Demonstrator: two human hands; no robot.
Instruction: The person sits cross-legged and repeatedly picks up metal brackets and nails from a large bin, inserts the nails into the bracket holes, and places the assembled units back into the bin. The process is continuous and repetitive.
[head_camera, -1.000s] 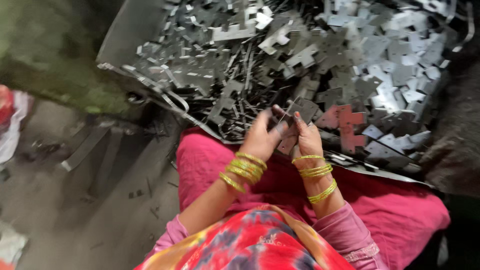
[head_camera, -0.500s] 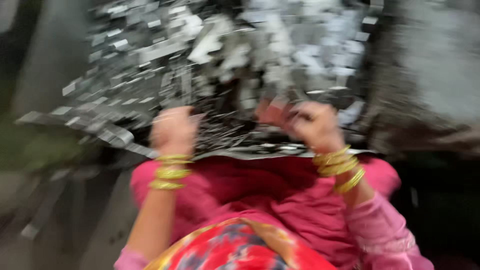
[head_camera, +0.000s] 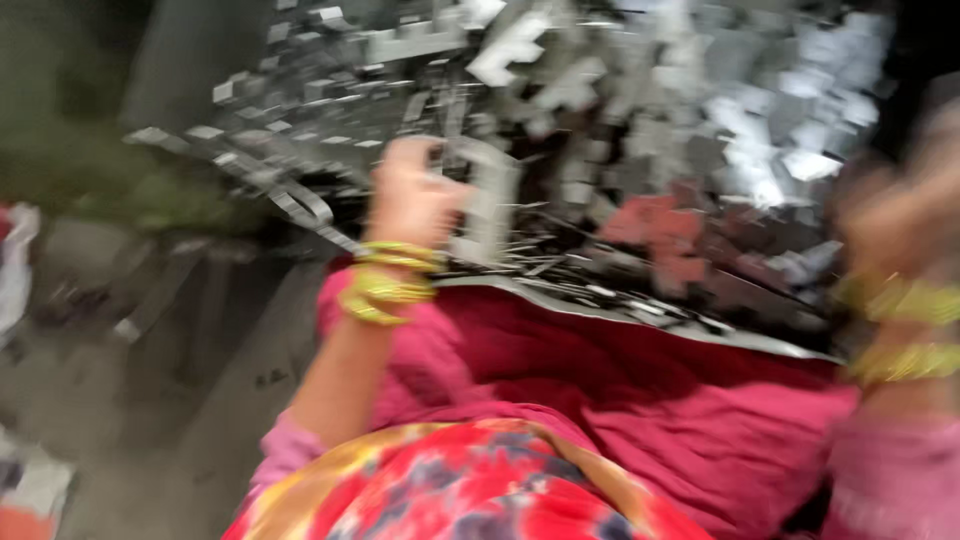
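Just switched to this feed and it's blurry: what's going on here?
A seated person in pink clothing faces a big heap of flat, cross-shaped metal offcuts. The left hand, with yellow bangles on the wrist, is at the near edge of the heap, closed around a pale metal piece. The right hand is raised at the frame's right edge, too blurred to tell if it holds anything.

Blurred view: left hand (head_camera: 410, 195) grips pale metal cutout (head_camera: 487, 205) at near edge of scrap pile (head_camera: 620, 110); right hand (head_camera: 900, 215) raised far right, grip unclear
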